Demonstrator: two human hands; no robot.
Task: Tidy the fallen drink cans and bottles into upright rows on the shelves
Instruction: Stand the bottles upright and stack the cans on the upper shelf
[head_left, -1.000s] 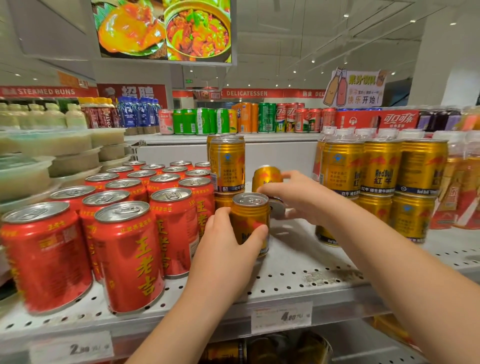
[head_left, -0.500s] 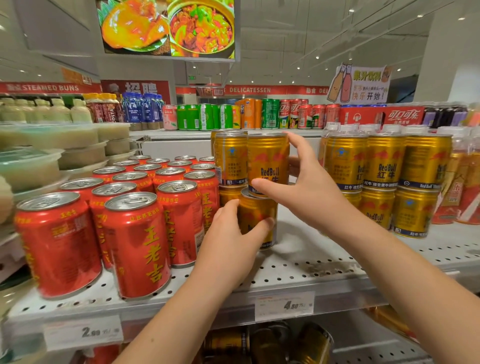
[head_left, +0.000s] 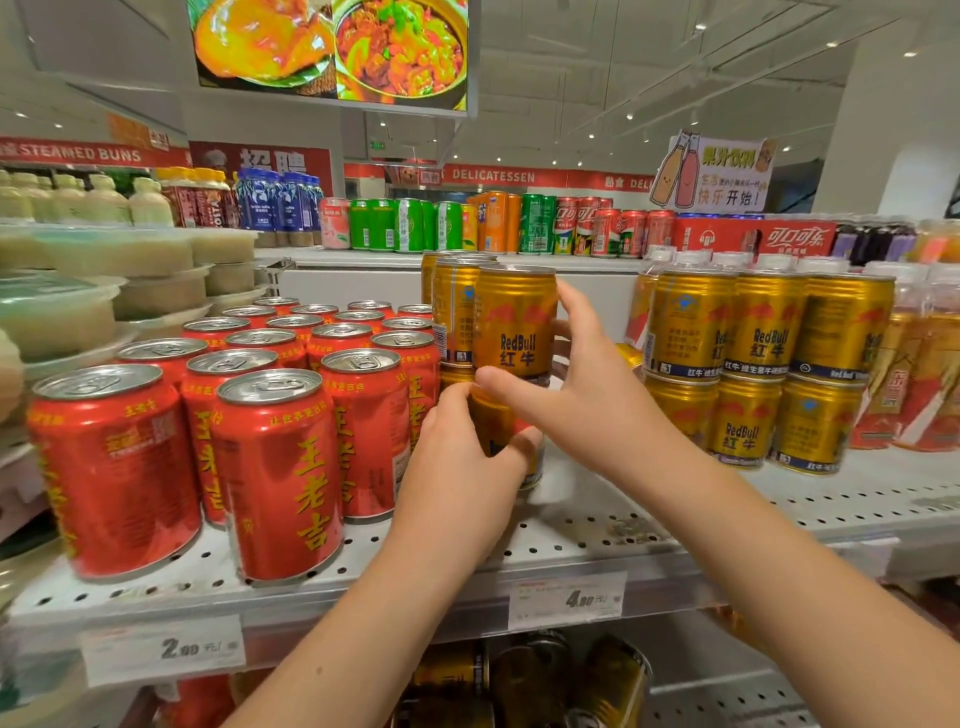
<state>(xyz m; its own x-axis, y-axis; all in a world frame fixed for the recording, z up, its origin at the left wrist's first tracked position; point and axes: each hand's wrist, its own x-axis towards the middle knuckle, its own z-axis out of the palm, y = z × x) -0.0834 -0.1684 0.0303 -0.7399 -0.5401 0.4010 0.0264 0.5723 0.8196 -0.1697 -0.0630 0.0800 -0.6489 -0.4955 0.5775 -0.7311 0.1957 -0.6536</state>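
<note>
On the white perforated shelf (head_left: 571, 535) a gold Red Bull can (head_left: 511, 322) stands upright on top of a lower gold can (head_left: 493, 426). My right hand (head_left: 587, 395) holds the upper can, thumb at its bottom rim and fingers round its right side. My left hand (head_left: 462, 467) grips the lower can from the front and hides most of it. More stacked gold cans (head_left: 452, 312) stand just behind, to the left. Part of another gold can (head_left: 628, 356) shows behind my right hand; how it lies is unclear.
Upright red cans (head_left: 280, 467) fill the shelf's left. A two-high block of gold cans (head_left: 753, 364) stands at the right, with orange bottles (head_left: 924, 374) beyond. Bare shelf lies between the two gold groups. Gold cans (head_left: 519, 675) sit on the shelf below.
My right hand lifted a gold can from the shelf behind and set it upright on the can that my left hand steadies. The view has moved closer.
</note>
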